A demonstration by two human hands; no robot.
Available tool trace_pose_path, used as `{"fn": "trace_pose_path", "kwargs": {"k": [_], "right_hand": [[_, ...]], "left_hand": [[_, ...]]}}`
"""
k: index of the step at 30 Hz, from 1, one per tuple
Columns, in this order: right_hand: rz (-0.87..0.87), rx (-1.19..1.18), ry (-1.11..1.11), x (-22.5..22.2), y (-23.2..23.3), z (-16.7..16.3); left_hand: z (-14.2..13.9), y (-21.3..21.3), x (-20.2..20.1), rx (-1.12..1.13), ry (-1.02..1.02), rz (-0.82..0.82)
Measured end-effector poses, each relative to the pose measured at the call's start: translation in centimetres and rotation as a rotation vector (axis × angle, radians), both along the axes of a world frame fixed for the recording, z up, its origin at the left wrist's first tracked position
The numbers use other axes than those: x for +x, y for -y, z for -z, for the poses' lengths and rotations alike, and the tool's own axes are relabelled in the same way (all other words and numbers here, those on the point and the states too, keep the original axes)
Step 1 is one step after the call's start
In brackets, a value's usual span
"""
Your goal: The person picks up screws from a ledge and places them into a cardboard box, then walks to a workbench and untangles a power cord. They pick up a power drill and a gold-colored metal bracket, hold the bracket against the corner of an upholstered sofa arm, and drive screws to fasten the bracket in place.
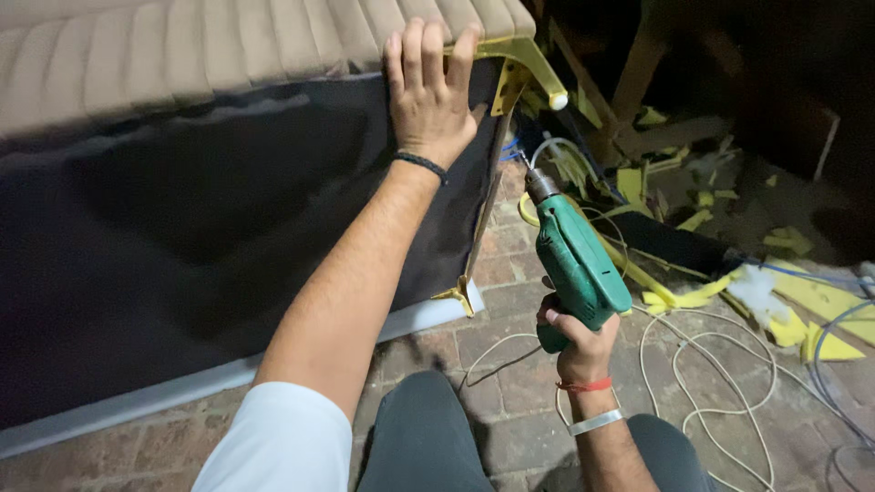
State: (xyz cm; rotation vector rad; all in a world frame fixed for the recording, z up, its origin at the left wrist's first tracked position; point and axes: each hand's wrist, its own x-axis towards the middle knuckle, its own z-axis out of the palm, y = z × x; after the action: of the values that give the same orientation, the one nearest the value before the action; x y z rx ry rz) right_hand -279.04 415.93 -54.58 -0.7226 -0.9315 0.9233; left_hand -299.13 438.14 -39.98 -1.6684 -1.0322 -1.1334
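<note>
Your knees are resting low over the brick floor (510,364) while your right hand (576,339) is wrapping its grip tight around the green drill (576,264), its bit pointing up at the gold metal leg (521,56) on the corner of the overturned upholstered seat (182,55). Your left hand (428,91) is pressing flat, fingers spread, on the black underside cloth (182,237) beside that leg. One lower gold bracket (458,296) is looking already fitted, the upper leg seemingly being fastened, with white cable (702,374) and yellow foam scraps (793,319) lying beyond.

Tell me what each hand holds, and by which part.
The right hand grips a green drill by its handle. The left hand holds nothing; it presses flat on the sofa edge.
</note>
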Motion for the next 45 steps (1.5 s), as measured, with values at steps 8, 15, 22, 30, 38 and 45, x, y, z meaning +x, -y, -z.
{"fn": "trace_pose_path", "kwargs": {"k": [8, 15, 22, 30, 38, 45], "right_hand": [[-0.013, -0.019, -0.006, 0.7, 1.2, 1.9], [-0.131, 0.147, -0.094, 3.1, 1.1, 8.3], [-0.353, -0.528, -0.257, 10.7, 2.7, 13.1], [-0.186, -0.549, 0.068, 13.8, 4.3, -4.0], [0.022, 0.016, 0.191, 15.8, 7.7, -31.7], [-0.035, -0.052, 0.006, 22.5, 11.4, -45.0]], "left_hand": [[0.5, -0.8, 0.2, -0.001, 0.006, 0.02], [0.1, -0.1, 0.3, -0.023, 0.031, 0.077], [0.5, 0.4, 0.8, -0.052, 0.066, -0.008], [-4.9, 6.8, 1.8, -0.526, 0.156, -0.015], [-13.9, 11.2, 1.8, -1.401, 0.243, -0.066], [-13.1, 16.4, 3.5, -1.758, 0.516, 0.195]]}}
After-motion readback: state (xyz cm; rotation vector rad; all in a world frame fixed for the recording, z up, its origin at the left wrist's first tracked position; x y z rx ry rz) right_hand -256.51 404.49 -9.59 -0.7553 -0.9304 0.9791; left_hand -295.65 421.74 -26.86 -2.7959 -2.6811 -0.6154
